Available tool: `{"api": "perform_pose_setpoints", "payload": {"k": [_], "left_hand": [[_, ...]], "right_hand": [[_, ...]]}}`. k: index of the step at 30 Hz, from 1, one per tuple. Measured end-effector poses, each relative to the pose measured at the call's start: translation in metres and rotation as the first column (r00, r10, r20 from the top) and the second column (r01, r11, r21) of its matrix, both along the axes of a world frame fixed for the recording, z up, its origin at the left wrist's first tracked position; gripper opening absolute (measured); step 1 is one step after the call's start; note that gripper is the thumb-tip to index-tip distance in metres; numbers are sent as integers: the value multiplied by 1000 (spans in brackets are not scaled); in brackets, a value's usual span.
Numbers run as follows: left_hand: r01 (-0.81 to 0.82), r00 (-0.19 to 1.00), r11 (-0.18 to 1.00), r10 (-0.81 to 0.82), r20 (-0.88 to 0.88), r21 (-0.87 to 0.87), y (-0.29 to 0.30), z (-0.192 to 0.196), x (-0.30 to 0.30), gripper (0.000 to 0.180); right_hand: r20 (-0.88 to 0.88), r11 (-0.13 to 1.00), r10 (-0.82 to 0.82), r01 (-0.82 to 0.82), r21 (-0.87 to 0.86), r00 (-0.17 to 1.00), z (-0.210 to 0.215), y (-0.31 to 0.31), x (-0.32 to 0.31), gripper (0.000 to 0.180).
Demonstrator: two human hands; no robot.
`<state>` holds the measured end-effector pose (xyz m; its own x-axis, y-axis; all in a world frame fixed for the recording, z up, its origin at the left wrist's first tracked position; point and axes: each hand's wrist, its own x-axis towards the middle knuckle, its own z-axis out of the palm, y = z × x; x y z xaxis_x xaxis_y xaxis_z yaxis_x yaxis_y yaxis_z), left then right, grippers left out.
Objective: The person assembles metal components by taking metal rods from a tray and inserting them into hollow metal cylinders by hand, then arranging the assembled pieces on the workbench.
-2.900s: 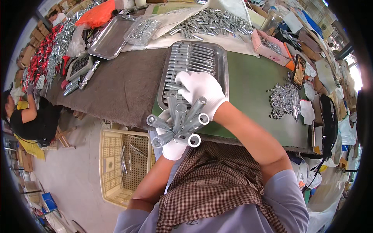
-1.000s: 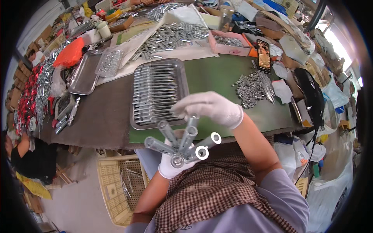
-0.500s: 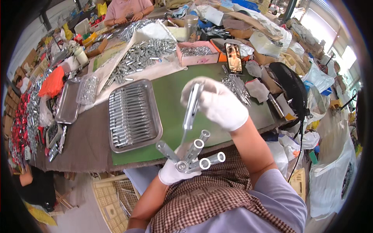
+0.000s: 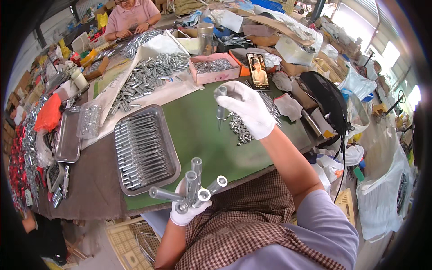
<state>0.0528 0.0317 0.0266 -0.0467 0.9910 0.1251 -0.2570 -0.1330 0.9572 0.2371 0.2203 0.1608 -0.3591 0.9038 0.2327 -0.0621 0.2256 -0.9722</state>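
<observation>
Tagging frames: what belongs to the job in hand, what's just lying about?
Likely in use: metal tubes in left hand; metal piece in right hand; tray of lined-up pieces; small metal parts.
Apparently lying about: phone, orange plastic, clear jar.

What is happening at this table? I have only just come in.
A gloved person is at a green work surface. The left hand holds a bunch of metal tubes. The right hand holds one metal piece over the surface, near small metal parts. To the left, a metal tray holds rows of slender pieces.
</observation>
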Motion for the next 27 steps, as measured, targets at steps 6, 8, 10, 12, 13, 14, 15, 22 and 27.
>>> {"api": "perform_pose_setpoints", "payload": {"k": [6, 8, 10, 12, 13, 14, 15, 22, 27], "left_hand": [[-97, 992, 988, 85, -97, -117, -2, 2, 2, 26], [-118, 984, 980, 94, -151, -163, 1, 1, 6, 32], [-104, 985, 989, 87, -150, -106, 1, -2, 6, 34], [-54, 997, 983, 62, 40, -177, 0, 0, 4, 24], [-16, 999, 1000, 15, -42, -23, 0, 2, 3, 30], [37, 991, 991, -21, -131, 127, 1, 3, 2, 44], [45, 998, 998, -43, 49, -50, -3, -4, 1, 69], [-31, 999, 991, 29, -21, -130, -3, -2, 3, 79], [-154, 984, 980, 164, 75, -122, 8, 8, 18, 72]], "right_hand": [[94, 993, -117, 119, -10, 989, -23, 45, -19, 25], [-43, 980, 5, -14, -199, 999, -45, 72, -18, 28], [-32, 977, 54, -59, -205, 998, -68, 99, -14, 23], [415, 983, 181, -169, -66, 892, -76, 114, -13, 17], [714, 909, -26, -280, 307, 700, -78, 121, -13, 16], [709, 909, -26, -278, 309, 705, -81, 127, -13, 16], [772, 859, -117, -326, 395, 624, -83, 133, -14, 18], [546, 654, -310, -242, 716, 778, -65, 64, -22, 42], [-352, 787, 553, -612, -76, 755, -53, -46, 7, 98]]}}
